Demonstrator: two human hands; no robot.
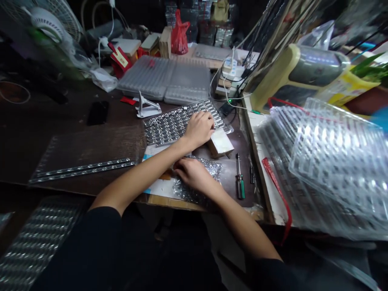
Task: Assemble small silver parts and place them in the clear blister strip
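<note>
My left hand reaches over a tray of shiny metal strips, its fingers bent down at the tray's right side. Its fingertips are close together beside a small block with a white top; what they hold, if anything, is hidden. Nearer to me, my right hand rests on a clear bag or heap of small glittering metal pieces. Those fingers are curled inward, and I cannot make out anything between them. My left forearm crosses in front of part of the tray.
Right of my hands lies a green-and-black screwdriver. A clear tray with two rows of strips lies left. Clear lidded trays, a white stand and a phone are farther back. Stacked clear trays fill the right ledge.
</note>
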